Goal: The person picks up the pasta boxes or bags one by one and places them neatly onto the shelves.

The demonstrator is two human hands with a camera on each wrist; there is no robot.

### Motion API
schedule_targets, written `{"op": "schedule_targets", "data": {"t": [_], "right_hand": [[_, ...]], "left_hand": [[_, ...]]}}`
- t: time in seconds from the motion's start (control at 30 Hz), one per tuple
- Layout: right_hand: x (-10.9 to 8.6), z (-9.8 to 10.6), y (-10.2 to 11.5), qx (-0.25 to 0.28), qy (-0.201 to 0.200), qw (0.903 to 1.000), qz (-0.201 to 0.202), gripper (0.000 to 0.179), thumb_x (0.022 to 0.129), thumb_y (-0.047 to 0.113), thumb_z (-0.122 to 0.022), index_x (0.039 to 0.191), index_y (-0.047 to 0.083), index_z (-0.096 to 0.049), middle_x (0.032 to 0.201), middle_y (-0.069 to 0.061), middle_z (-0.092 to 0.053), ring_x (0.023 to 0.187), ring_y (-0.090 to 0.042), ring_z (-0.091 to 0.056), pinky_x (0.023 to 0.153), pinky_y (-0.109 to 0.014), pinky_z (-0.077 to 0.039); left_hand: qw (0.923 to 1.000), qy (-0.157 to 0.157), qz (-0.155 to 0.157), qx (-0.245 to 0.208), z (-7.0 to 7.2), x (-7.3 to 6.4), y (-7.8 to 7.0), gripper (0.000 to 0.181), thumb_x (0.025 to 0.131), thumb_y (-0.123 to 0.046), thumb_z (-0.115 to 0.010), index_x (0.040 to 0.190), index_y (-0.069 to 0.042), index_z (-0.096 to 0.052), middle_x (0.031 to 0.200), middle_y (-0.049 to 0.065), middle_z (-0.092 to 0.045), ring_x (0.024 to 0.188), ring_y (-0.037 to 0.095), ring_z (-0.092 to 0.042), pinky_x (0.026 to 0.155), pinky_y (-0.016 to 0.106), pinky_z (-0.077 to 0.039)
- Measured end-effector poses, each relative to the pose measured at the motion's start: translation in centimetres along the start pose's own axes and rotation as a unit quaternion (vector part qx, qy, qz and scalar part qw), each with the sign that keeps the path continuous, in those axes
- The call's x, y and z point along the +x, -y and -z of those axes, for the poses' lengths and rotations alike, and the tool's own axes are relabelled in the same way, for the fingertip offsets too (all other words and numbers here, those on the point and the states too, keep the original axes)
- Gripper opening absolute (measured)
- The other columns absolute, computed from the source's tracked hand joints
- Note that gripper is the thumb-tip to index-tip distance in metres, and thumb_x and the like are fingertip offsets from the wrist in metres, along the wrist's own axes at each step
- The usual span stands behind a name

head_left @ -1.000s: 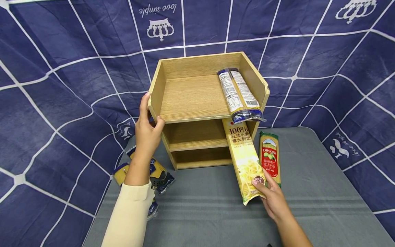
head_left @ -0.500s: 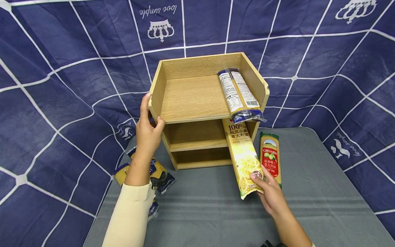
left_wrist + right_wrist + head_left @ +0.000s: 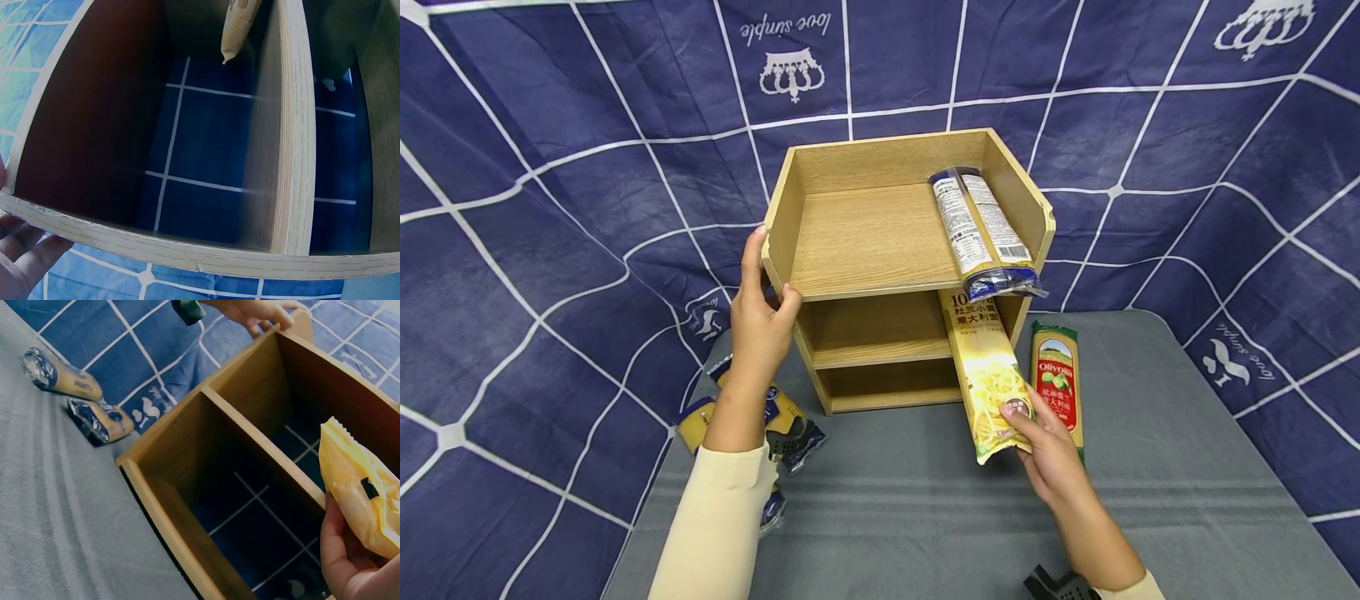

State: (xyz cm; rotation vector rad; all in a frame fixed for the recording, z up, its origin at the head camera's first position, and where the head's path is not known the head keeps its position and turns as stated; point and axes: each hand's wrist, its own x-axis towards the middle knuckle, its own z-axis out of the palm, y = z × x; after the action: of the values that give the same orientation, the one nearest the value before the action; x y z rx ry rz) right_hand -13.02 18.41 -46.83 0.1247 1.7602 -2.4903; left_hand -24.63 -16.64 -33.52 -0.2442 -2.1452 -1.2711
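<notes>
Right hand [image 3: 1051, 454] at four o'clock, you're pinching the yellow noodle packet [image 3: 987, 358] by its near end, far end inside the middle compartment [image 3: 880, 327]; left hand [image 3: 762, 321] at nine grips the shelf unit [image 3: 865, 233]. Brace firmly, aim the packet squarely!

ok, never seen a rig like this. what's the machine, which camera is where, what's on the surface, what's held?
There's no machine: a person works bare-handed. The big picture comes from a head camera looking forward and down; the other two come from cameras on each wrist.

The left hand holds the left side of a wooden shelf. The right hand has its grip on the near end of a yellow pasta packet; its far end is inside the upper compartment.

Two blue-ended packets lie on top of the shelf. On the grey cloth, a red-labelled packet lies to the right, blue-and-yellow packets to the left, partly hidden by the arm.
</notes>
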Motion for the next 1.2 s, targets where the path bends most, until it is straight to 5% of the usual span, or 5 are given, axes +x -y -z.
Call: {"op": "schedule_targets", "data": {"t": [0.77,1.2], "right_hand": [[3.2,-1.3,1.4,0.016,-0.016,0.9997,0.014,0.062,0.104,0.017,-0.054,0.158,0.007,-0.025,0.1,0.01,-0.069,0.086,-0.003,-0.068,0.071,-0.02,-0.057],[4.2,-2.1,1.4,0.023,-0.061,0.9978,0.005,0.054,0.103,0.017,-0.055,0.152,0.011,-0.033,0.101,0.01,-0.066,0.083,-0.002,-0.068,0.07,-0.021,-0.056]], "left_hand": [[1.0,-0.003,-0.006,0.003,0.0,0.1,0.1,0.079,0.088,-0.008,-0.056,0.154,-0.044,-0.032,0.138,0.014,-0.059,0.111,0.026,-0.06,0.084,0.053,-0.054],[1.0,-0.004,-0.005,-0.004,0.0,0.1,-0.1,0.078,0.088,-0.006,-0.056,0.154,-0.042,-0.033,0.138,0.013,-0.059,0.111,0.024,-0.06,0.083,0.048,-0.054]]}}
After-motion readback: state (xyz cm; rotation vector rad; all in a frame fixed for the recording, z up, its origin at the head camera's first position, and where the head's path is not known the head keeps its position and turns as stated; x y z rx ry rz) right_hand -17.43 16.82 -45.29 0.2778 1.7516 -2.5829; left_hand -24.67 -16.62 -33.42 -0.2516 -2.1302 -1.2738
